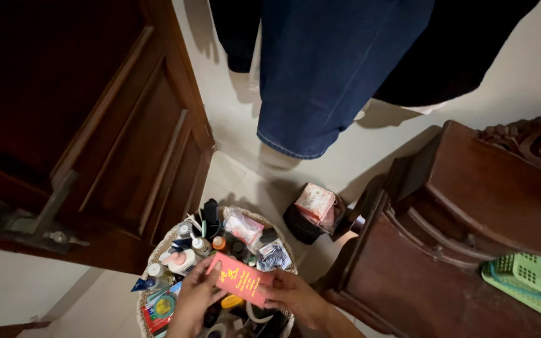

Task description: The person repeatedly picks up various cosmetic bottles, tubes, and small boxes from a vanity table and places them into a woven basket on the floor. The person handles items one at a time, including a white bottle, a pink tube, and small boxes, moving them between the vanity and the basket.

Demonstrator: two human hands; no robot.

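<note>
This looks like a room in a home, probably a bedroom corner: jeans [327, 75] hang against a pale wall, a dark panelled wooden door [95, 125] stands open, carved wooden furniture [471, 206] sits nearby, and a woven basket [158, 247] holds toiletries.

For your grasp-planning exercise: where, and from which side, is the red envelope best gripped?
Probably by its short ends, from either side: the red envelope is flat, held level above the basket, with the left hand and right hand pinching those ends.
</note>
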